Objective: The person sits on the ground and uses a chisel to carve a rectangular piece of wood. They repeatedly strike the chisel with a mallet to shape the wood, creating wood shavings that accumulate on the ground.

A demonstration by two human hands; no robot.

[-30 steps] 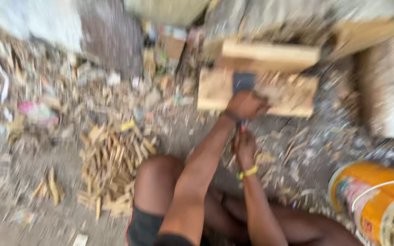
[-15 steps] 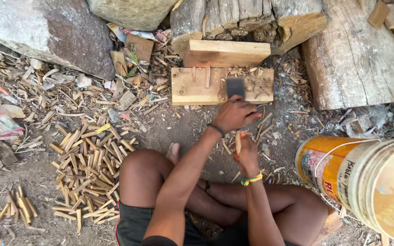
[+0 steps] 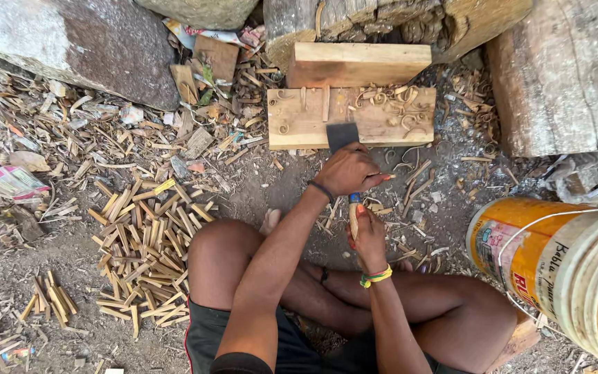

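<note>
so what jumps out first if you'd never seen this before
Dead centre, the left hand grips a dark flat blade against a wooden block strewn with curled shavings, while the right hand holds a thin stick. A heap of cut wooden sticks lies at left, and an orange bucket at right.

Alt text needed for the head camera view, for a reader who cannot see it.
A person sits cross-legged on the ground, the left hand gripping a dark flat blade against a wooden block while the right hand holds a thin wooden stick upright. Cut sticks lie at left, a yellow bucket at right.
</note>
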